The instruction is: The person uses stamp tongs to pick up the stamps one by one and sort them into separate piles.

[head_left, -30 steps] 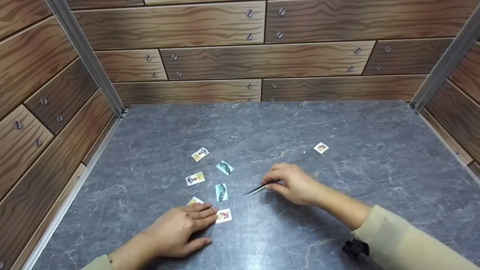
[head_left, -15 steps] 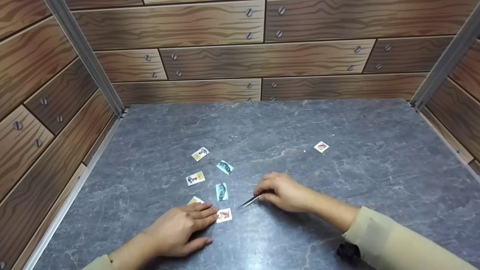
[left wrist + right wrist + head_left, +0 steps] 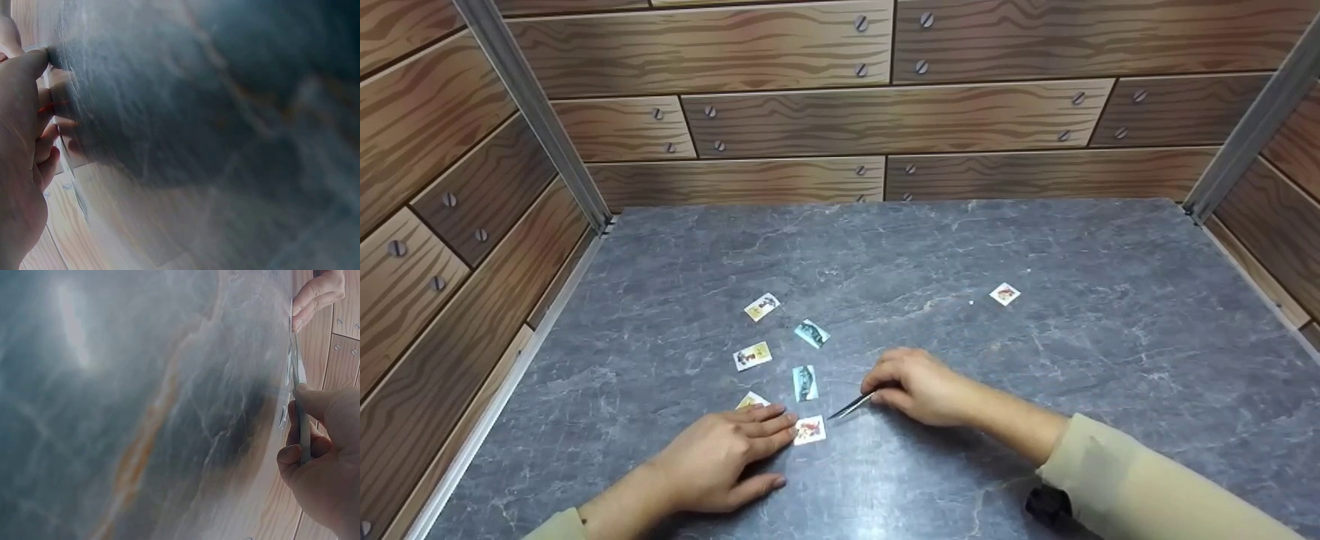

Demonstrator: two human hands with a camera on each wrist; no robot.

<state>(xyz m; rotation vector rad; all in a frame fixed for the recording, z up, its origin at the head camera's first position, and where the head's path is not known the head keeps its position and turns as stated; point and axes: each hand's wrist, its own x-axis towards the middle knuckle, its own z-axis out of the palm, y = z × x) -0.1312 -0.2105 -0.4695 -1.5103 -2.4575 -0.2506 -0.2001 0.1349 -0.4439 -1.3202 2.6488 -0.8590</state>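
Note:
My right hand (image 3: pixel 919 386) pinches a pair of tweezers (image 3: pixel 851 406), whose tips point left, close to the right edge of a square stamp (image 3: pixel 810 430) with a red picture. In the right wrist view the tweezers (image 3: pixel 301 399) lie between thumb and fingers. My left hand (image 3: pixel 720 457) rests on the table with its fingers extended, fingertips at the left edge of that stamp. Partly hidden by those fingers is a yellow-and-white stamp (image 3: pixel 751 400). Just above the square stamp lies a teal stamp (image 3: pixel 805 383).
Further back lie another teal stamp (image 3: pixel 812 333) and two yellow-and-white stamps, a nearer one (image 3: pixel 752 356) and a farther one (image 3: pixel 763 307). A second red-pictured stamp (image 3: pixel 1005 294) lies at the right. Wood-patterned walls surround the grey marbled table (image 3: pixel 885 247).
My right hand has moved left and toward me, bringing the tweezers' tips close to the square stamp. The left hand has stayed in place.

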